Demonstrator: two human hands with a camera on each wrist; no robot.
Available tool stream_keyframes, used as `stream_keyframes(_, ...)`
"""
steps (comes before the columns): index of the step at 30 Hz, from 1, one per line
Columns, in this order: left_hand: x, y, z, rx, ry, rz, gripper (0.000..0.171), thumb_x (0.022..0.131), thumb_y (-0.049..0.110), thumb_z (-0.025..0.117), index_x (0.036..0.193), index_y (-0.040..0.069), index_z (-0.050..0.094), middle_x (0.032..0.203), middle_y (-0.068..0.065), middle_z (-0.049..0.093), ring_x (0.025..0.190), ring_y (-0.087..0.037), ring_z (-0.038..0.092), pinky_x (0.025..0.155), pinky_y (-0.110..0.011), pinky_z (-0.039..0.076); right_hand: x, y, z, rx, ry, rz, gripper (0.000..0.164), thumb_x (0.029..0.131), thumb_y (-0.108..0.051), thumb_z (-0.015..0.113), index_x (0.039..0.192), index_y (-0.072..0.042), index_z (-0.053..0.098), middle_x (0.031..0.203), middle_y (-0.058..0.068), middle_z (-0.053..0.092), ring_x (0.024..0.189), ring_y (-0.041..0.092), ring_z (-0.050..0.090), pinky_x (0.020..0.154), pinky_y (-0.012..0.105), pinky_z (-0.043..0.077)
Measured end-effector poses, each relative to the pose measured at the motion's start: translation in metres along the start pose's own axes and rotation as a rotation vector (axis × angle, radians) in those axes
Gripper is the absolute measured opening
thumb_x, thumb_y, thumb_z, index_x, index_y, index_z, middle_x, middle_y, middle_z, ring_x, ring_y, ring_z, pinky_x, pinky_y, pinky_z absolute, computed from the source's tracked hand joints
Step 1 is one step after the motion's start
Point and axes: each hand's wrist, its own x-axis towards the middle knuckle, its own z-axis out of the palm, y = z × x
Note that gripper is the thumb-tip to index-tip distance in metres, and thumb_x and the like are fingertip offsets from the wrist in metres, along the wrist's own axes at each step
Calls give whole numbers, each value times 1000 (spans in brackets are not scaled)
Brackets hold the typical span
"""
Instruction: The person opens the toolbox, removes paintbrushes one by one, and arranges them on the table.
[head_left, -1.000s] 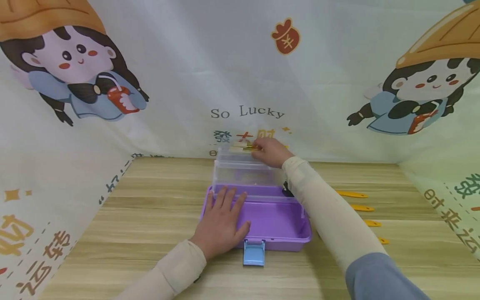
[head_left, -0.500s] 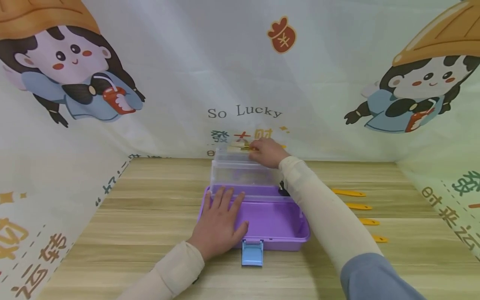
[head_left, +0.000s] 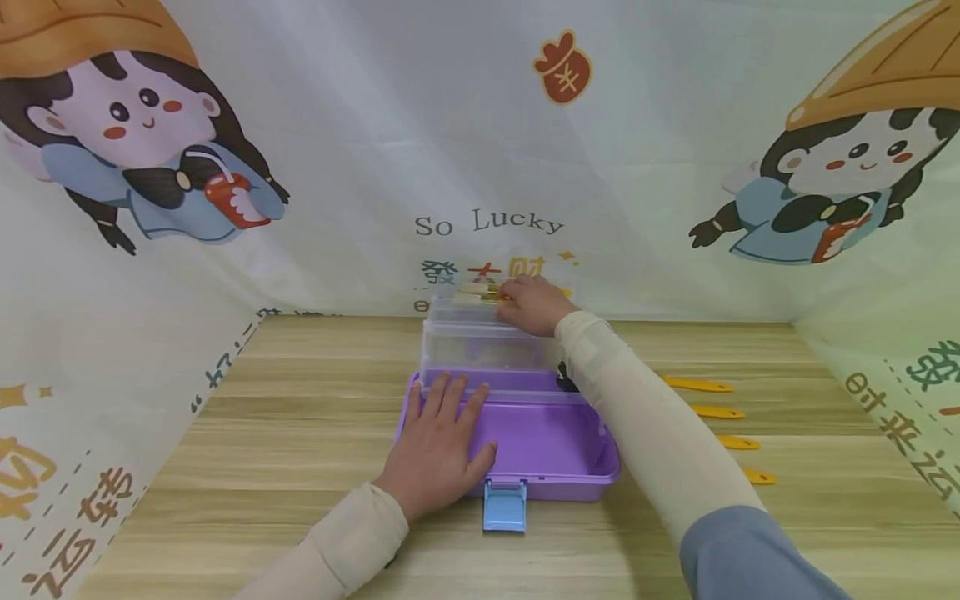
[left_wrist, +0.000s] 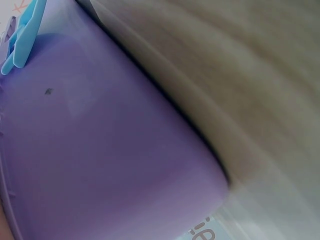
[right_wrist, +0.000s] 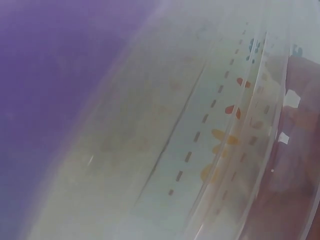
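A purple storage box (head_left: 555, 442) stands open on the table, with clear trays (head_left: 491, 348) raised at its back and a blue latch (head_left: 505, 507) hanging at its front. My left hand (head_left: 431, 450) rests over the box's front left part with fingers straight and spread. At the top clear tray, my right hand (head_left: 534, 305) pinches a paintbrush (head_left: 480, 289) with pale bristles and a gold ferrule; its yellow end shows past the hand. Whether the brush touches the tray I cannot tell. The left wrist view shows the box's purple wall (left_wrist: 110, 130); the right wrist view is blurred by clear plastic.
Several yellow handles (head_left: 701, 384) lie in a row on the wooden table (head_left: 315, 400) at the right, partly behind the right arm. A small black object (head_left: 566, 377) shows at the box's right side. A printed cloth (head_left: 360, 150) closes off the back and sides.
The view has shifted slightly. Both hands hold nearly the same places over the box, and the brush stays in the right hand.
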Motion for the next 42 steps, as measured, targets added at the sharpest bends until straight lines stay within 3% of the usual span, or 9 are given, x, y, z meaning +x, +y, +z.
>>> stream_keyframes(13, -1, 0, 1, 0, 25, 7, 69, 94, 52, 47, 148, 10, 45, 146, -21, 41, 140, -41, 31, 112, -67, 17, 0, -8, -4, -92, -83, 40, 59, 102, -42, 44, 149, -8, 43, 154, 15, 39, 140, 36, 34, 115, 48, 27)
stream_keyframes(24, 0, 0, 0, -3, 12, 4, 69, 94, 52, 47, 149, 10, 44, 147, -21, 41, 141, -42, 29, 112, -67, 16, -5, -6, -6, 20, 18, 4, 48, 99, -31, 56, 137, -2, 54, 135, 16, 57, 128, 34, 48, 110, 46, 35)
stream_keyframes(34, 0, 0, 1, 1, 13, 5, 69, 94, 51, 49, 149, 10, 45, 146, -21, 41, 140, -41, 30, 112, -67, 16, -7, -5, -2, 150, 99, 52, 45, 99, -37, 58, 129, -3, 59, 128, 15, 57, 117, 30, 55, 103, 43, 43)
stream_keyframes(42, 0, 0, 0, 2, 6, 2, 69, 94, 52, 47, 148, 9, 45, 147, -21, 41, 141, -41, 29, 112, -67, 16, -8, -5, -2, 159, 127, 51, 44, 100, -35, 57, 128, -2, 63, 124, 15, 59, 112, 29, 57, 99, 43, 45)
